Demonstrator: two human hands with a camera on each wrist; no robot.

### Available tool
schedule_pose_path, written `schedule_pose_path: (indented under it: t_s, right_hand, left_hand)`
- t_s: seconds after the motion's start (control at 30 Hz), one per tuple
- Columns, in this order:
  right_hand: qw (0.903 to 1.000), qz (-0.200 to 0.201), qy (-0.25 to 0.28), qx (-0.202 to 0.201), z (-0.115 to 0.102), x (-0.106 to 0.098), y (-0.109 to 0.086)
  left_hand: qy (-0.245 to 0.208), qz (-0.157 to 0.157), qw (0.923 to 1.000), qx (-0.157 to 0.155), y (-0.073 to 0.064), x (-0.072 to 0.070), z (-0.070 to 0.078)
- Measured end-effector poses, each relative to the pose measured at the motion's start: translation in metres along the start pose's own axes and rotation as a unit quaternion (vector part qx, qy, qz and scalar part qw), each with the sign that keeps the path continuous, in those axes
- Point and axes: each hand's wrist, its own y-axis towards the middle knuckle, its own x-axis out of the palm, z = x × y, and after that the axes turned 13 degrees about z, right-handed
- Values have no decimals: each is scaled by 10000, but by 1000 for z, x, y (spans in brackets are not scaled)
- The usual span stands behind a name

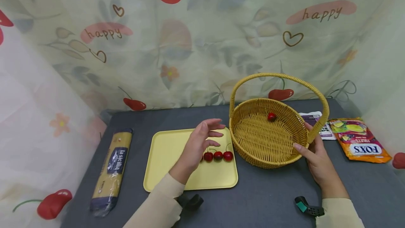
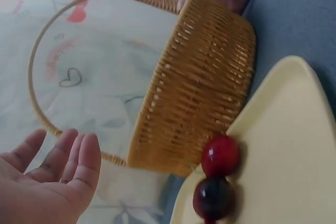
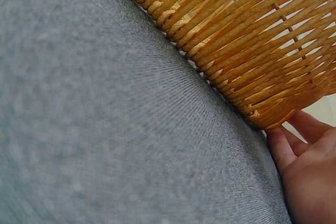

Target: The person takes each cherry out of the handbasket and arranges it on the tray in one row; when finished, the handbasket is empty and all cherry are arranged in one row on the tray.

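Observation:
A wicker basket (image 1: 264,141) with a tall arched handle stands on the table, one red cherry (image 1: 271,116) lying inside near its far wall. My right hand (image 1: 317,161) grips the basket's right side, thumb over the rim and fingers outside. Left of the basket is a pale yellow tray (image 1: 167,161) with several dark red cherries (image 1: 218,156) in a row near its right edge, some with stems. My left hand (image 1: 197,147) hovers over the tray with fingers loosely bent and nothing held. In the left wrist view, cherries (image 2: 220,156) lie close beside the basket wall.
A long pasta packet (image 1: 114,168) lies at the table's left. On the right are a FOX'S candy bag (image 1: 360,141) and a purple-and-white packet (image 1: 327,133), partly behind the basket. A printed curtain (image 1: 202,55) rises along the table's back edge.

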Motion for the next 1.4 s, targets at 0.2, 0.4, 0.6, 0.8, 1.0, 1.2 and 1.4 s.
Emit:
schedule_pose_path:
  t_s: [0.2, 0.4, 0.6, 0.8, 1.0, 1.2, 1.4]
  right_hand:
    - [10000, -23, 61, -13, 1, -2, 0]
    - [10000, -40, 74, 4, 1, -2, 0]
    - [9999, -36, 128, -7, 1, -1, -1]
    - [9998, -70, 192, -42, 0, -3, -1]
    - [9998, -99, 183, -64, 1, -2, 0]
    - [9996, -134, 220, -141, 2, -2, 1]
    - [9996, -126, 193, -153, 1, -2, 1]
  left_hand:
    - [167, -312, 9993, -83, 20, 30, 0]
    - [368, -596, 9973, -210, 37, 57, 0]
    - [418, -697, 9955, -481, 51, 84, -2]
    - [547, -645, 9939, -715, 68, 111, -14]
    - [889, -490, 9894, -1036, 91, 129, -29]
    - [1198, -411, 9808, -1480, 117, 140, -37]
    - [1714, -256, 9709, -1651, 132, 155, -43]
